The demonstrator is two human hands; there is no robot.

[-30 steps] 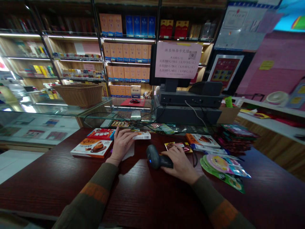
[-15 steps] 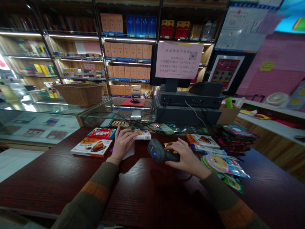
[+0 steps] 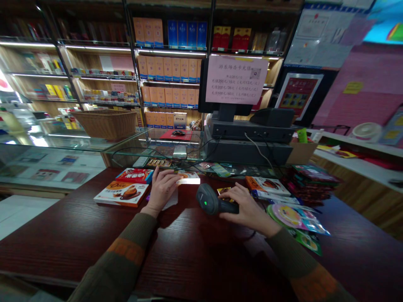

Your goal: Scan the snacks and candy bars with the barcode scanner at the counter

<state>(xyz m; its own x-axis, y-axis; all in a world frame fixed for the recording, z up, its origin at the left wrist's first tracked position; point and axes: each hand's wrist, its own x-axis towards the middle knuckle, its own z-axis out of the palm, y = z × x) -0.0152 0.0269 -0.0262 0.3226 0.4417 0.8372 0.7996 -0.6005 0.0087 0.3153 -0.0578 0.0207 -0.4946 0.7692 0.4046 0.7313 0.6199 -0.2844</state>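
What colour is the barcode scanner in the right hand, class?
The barcode scanner is dark grey with a green light; see the head view.

Dark grey handheld barcode scanner (image 3: 210, 199), green light lit, handle gripped in right hand (image 3: 248, 211), nose angled left toward small white-and-orange box (image 3: 189, 178), box lying flat, left hand (image 3: 163, 188) fingers touching its left end
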